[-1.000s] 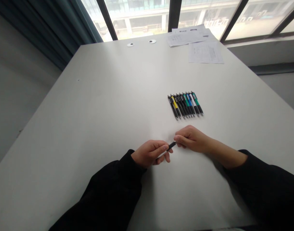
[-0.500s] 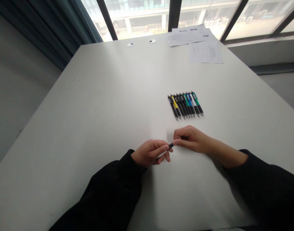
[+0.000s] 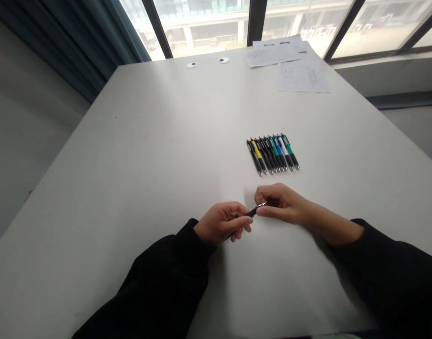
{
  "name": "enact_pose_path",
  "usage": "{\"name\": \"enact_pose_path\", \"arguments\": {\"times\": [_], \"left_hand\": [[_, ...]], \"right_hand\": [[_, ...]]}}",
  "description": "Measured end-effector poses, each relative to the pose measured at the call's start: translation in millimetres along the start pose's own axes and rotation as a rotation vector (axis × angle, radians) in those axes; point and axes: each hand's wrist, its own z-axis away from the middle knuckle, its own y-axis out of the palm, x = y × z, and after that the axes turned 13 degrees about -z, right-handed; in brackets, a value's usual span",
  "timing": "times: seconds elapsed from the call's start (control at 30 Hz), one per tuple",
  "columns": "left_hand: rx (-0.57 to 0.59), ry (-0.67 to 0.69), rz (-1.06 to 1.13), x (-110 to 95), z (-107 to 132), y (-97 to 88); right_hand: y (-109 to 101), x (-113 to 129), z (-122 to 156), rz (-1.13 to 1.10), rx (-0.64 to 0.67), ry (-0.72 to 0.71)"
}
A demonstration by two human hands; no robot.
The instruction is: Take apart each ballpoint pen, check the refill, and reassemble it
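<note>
A person's left hand (image 3: 221, 223), fingers curled, grips a black retractable pen (image 3: 253, 213) over a white desk (image 3: 131, 188), while the right hand (image 3: 281, 204) pinches the pen's metal end between thumb and fingertips, black sleeves (image 3: 166, 278) at both wrists. Farther up the desk, a tight row of black, yellow, green, blue and white pens (image 3: 273, 155) lies side by side. Printed papers (image 3: 302, 76) and two small round discs (image 3: 207, 62) sit near the far edge, below large windows (image 3: 201, 23).
</note>
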Motion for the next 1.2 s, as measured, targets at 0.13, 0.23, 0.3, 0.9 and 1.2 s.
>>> {"name": "enact_pose_path", "arguments": {"times": [0.13, 0.23, 0.3, 0.9, 1.2], "left_hand": [[-0.045, -0.015, 0.027, 3.5, -0.4, 2.1], [-0.023, -0.018, 0.028, 1.5, 0.5, 3.4], [-0.021, -0.005, 0.032, -0.4, 0.5, -0.2], [-0.37, 0.419, 0.176, 4.8, -18.0, -28.6], [-0.464, 0.371, 0.169, 2.8, -18.3, -29.2]], "right_hand": [[-0.7, 2.2, -0.6, 0.039, 0.029, 0.007], [0.0, 3.5, -0.8, -0.016, 0.054, 0.043], [-0.3, 3.1, 0.0, -0.078, 0.024, 0.081], [58.1, 12.5, -3.6, -0.038, 0.041, 0.157], [46.2, 17.7, -5.4, -0.218, 0.153, 0.308]]}}
